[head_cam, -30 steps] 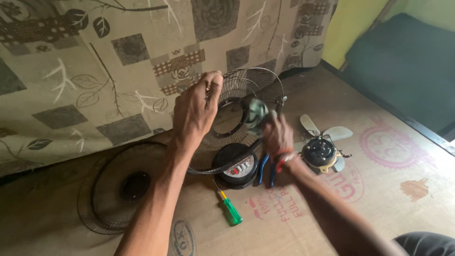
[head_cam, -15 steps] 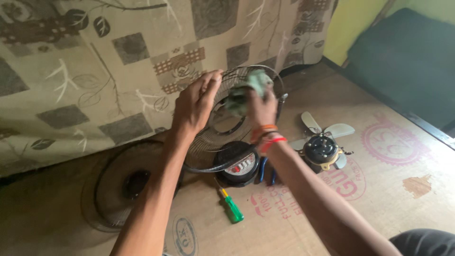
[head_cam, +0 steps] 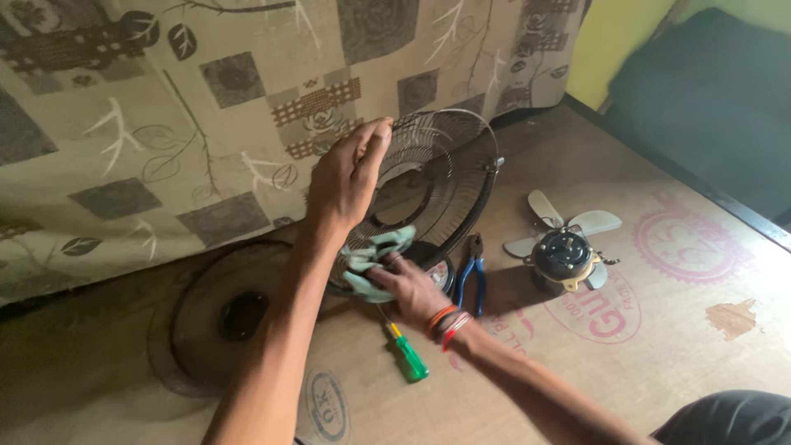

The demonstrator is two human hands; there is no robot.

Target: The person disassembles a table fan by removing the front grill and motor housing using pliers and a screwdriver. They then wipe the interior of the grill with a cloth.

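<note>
wiping stage, looks like: left hand (head_cam: 344, 177) grips fan grille (head_cam: 461, 177) rim upright, right hand (head_cam: 409, 288) pinches green cloth (head_cam: 375, 257) on wires; next probably turn it.

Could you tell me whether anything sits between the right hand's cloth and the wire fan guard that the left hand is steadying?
Nothing visible does. The right hand presses the pale green cloth directly against the lower wires of the fan guard, which the left hand grips at its upper rim. The blue-handled pliers and green screwdriver lie on the floor, off to the side.
</note>
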